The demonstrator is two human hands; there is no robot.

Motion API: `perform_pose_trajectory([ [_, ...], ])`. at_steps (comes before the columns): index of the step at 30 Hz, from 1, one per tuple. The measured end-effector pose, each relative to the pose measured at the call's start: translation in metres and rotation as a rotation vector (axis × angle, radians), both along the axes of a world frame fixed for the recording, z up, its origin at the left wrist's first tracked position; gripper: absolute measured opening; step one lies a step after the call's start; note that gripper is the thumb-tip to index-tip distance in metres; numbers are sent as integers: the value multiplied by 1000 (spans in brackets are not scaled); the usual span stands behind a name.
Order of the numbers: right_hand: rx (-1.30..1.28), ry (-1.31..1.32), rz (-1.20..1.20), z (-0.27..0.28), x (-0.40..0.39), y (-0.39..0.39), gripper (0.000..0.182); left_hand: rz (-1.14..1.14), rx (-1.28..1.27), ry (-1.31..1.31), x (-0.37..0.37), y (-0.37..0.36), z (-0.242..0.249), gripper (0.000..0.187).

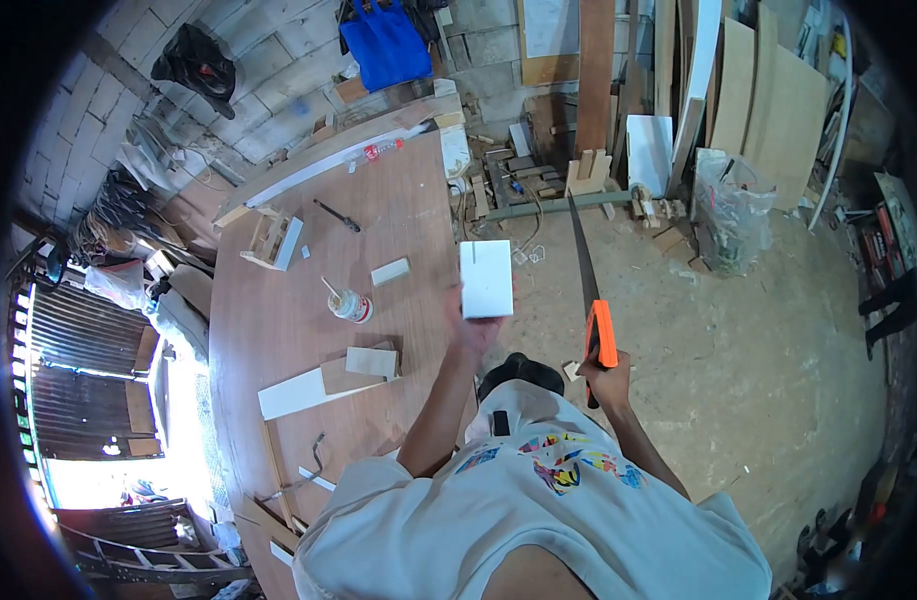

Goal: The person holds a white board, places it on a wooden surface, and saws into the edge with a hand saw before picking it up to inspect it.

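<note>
My left hand (pixel 475 328) is closed around the lower end of a white rectangular board piece (pixel 487 280), held up just past the table's right edge. A short dark notch or line shows near the top of that piece. In my right hand (pixel 607 380) is a hand saw (pixel 601 335) with an orange and black handle. The saw's long dark blade (pixel 582 250) points away from me, over the floor and apart from the white piece.
On the wooden table (pixel 278 330) stand an open glue jar (pixel 350 306) with a stick, a small white block (pixel 390 271), a slotted wooden piece (pixel 272 240) and several board offcuts (pixel 372 361). Planks (pixel 594 80) lean on the back wall; a clear plastic bag (pixel 730 215) sits on the floor.
</note>
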State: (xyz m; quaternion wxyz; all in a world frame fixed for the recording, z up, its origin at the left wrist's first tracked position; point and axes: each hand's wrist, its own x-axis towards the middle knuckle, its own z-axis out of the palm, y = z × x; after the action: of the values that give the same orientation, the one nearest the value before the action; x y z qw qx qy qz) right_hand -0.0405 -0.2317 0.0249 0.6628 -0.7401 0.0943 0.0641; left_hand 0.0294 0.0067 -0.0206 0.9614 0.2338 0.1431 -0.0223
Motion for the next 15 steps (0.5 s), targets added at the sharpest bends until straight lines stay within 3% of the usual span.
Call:
perform_pose_trajectory([
  [1,-2,3,0,-4,-2,-4,15,139,152,195,14,5,-31,68],
  [2,-16,23,-7,-8,-6,-9,15,-218,736,364,27,27,-59,66],
  [4,-37,45,-6,-14,-16,-16,15,-231,2276,278,15,24,-67,72],
  [8,-56,110,-83,-21,-31,-33,16,-171,2276,220,7,43,-87,76],
  [10,-71,118,-141,-28,-35,-38,15,134,2226,42,10,58,-95,76],
  [11,-67,122,-139,-28,-37,-38,15,-136,2229,274,10,62,-94,78],
  [12,-88,145,-145,-25,-38,-38,14,-137,2232,278,4,66,-93,78],
  [14,-111,158,-152,-29,-37,-40,13,-526,2299,446,-3,69,-93,68],
  [15,-104,129,-176,-37,-34,-42,13,-517,2299,439,3,74,-101,68],
])
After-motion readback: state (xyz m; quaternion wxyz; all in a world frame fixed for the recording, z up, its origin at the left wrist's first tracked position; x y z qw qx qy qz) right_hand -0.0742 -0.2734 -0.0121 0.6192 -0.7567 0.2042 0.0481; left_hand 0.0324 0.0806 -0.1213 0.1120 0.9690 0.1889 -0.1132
